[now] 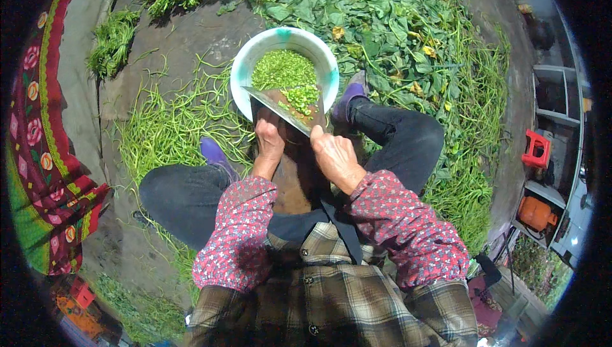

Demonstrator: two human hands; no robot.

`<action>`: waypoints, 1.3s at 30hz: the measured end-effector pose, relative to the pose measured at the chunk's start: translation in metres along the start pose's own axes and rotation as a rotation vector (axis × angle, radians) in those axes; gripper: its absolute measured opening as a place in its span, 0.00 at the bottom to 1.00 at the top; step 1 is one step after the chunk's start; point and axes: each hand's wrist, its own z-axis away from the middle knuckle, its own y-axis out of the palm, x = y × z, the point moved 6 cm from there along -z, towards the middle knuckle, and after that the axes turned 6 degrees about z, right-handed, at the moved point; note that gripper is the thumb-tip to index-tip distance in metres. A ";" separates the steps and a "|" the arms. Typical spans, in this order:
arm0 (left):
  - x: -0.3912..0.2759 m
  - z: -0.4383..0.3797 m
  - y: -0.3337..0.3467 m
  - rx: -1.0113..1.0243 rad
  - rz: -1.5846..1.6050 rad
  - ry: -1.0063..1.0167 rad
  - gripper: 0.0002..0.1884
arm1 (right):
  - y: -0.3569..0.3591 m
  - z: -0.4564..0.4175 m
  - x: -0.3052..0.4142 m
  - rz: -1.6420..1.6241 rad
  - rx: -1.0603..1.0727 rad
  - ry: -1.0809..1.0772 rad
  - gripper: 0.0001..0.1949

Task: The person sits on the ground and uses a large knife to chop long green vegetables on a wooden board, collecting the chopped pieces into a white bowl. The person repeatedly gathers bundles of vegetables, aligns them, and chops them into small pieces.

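Observation:
My right hand (333, 157) grips the handle end of a broad-bladed knife (277, 109), whose blade slants up and left across a wooden board (291, 184). My left hand (269, 142) lies at the board's left edge, just below the blade; its fingers are partly hidden, so its hold is unclear. Chopped green stems (302, 99) lie on the board's far end, beyond the blade. That end reaches over the rim of a white and green basin (330, 60), which holds a heap of finely chopped greens (282, 70).
Long loose green stems (167, 129) lie on the ground at the left. Tied green bundles (112, 43) are at the upper left. A large pile of leafy vines (397, 36) spreads at the right. A red plastic stool (536, 149) and an orange gas cylinder (536, 214) stand far right.

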 end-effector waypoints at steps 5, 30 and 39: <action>0.003 0.008 0.004 0.081 -0.053 -0.050 0.07 | 0.024 -0.036 -0.004 -0.119 -0.149 0.000 0.07; 0.004 0.007 -0.003 0.025 -0.004 -0.106 0.11 | -0.008 -0.017 -0.009 -0.176 -0.100 0.048 0.09; 0.006 0.012 0.000 0.097 -0.090 -0.078 0.07 | 0.023 -0.025 0.008 -0.067 -0.116 0.014 0.03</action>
